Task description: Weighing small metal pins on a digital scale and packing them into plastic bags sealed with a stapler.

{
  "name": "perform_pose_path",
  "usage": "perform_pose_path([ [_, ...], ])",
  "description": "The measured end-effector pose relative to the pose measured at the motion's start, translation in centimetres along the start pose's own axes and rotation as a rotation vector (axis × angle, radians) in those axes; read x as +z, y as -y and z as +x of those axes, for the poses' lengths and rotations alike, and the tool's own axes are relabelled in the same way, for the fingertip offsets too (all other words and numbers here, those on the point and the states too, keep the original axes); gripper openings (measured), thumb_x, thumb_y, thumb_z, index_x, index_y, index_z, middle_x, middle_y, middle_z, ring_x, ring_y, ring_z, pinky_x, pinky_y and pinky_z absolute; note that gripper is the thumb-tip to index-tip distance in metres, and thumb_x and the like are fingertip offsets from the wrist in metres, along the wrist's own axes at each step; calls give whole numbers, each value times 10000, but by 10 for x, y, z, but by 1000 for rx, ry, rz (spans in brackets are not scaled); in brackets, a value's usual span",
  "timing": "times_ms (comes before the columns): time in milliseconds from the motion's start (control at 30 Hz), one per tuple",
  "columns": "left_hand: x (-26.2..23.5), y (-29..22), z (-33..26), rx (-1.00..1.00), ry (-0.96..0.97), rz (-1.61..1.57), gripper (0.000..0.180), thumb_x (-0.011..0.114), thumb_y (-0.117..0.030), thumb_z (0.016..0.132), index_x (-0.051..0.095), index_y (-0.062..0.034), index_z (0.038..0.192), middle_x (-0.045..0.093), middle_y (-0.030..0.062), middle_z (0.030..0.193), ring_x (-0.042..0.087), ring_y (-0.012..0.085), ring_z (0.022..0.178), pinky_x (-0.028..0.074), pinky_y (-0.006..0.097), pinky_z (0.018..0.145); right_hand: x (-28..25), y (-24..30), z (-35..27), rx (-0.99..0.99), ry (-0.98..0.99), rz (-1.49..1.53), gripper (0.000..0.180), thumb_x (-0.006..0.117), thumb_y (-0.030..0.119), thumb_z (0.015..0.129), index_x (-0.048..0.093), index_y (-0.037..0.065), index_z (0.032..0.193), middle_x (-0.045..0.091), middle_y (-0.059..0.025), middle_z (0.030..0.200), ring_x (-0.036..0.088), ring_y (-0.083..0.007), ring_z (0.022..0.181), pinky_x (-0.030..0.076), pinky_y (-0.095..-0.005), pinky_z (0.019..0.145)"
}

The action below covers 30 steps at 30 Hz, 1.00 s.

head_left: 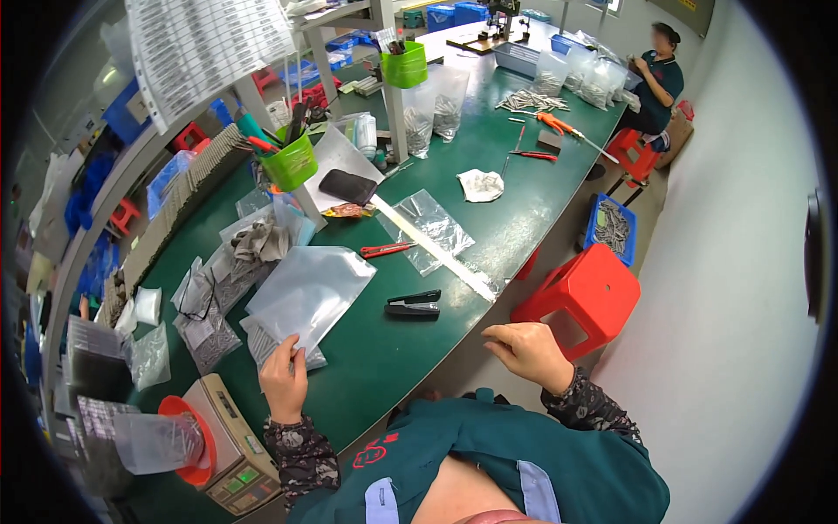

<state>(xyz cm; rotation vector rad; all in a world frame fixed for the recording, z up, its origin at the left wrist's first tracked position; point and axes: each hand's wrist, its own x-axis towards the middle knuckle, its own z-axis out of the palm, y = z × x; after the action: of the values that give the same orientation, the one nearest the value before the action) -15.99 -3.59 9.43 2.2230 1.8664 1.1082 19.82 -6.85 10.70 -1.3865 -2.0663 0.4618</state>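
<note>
My left hand (285, 382) pinches the lower edge of a clear flat plastic bag (312, 284) on the green table. Under that bag lies another clear bag (260, 346), partly covered. Out past the table's edge, my right hand (534, 356) is closed with its fingers curled; whatever it may hold is hidden. A black stapler (413, 304) rests on the table between my hands. Beyond it are a red utility knife (388, 250) and a long pale ruler-like strip (436, 251). By my left forearm stands a scale (234, 437) with a red dish (205, 437) and a translucent container.
Filled plastic bags (208, 327) lie at the left, with a black phone (347, 186) farther back. A green pen holder (290, 161) hangs on the shelf post. Right of the table stand a red stool (580, 297) and a blue crate (613, 229). A co-worker (656, 83) sits at the far end.
</note>
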Motion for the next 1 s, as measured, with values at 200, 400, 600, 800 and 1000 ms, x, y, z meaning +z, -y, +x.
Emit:
perform_pose_path([
  [200, 47, -33, 67, 210, 160, -33, 204, 599, -34, 729, 580, -51, 931, 585, 93, 694, 570, 255, 616, 437, 341, 574, -5, -41, 21, 82, -54, -39, 123, 600, 137, 730, 604, 62, 827, 593, -104, 676, 581, -261, 620, 456, -338, 534],
  [400, 104, -85, 142, 349, 210, -7, 192, 609, -42, 723, 575, -43, 912, 573, 96, 689, 559, 262, 614, 430, 343, 568, -23, -118, 63, 48, 36, 11, 150, 608, 143, 725, 609, 49, 842, 589, -113, 667, 581, -267, 617, 456, -339, 531],
  [600, 168, -151, 219, 290, 217, 68, 173, 606, -41, 727, 581, -38, 898, 571, 104, 709, 554, 273, 617, 430, 351, 563, -58, -228, 117, 9, 160, 61, 134, 586, 151, 731, 600, 60, 828, 587, -119, 668, 588, -275, 635, 466, -363, 538],
  [800, 234, -224, 339, 196, 242, -121, 206, 579, -7, 739, 564, -3, 944, 579, 120, 784, 590, 231, 699, 457, 286, 593, -98, -344, 153, 120, -3, 2, 93, 575, 128, 734, 606, 56, 784, 594, -122, 662, 589, -281, 629, 470, -362, 547],
  [1000, 298, -259, 426, 113, 249, -253, 216, 568, -37, 770, 569, -15, 985, 612, 99, 869, 598, 167, 757, 470, 260, 605, -100, -416, 166, 228, -92, -47, 66, 569, 117, 743, 599, 59, 757, 591, -114, 653, 585, -281, 617, 465, -368, 539],
])
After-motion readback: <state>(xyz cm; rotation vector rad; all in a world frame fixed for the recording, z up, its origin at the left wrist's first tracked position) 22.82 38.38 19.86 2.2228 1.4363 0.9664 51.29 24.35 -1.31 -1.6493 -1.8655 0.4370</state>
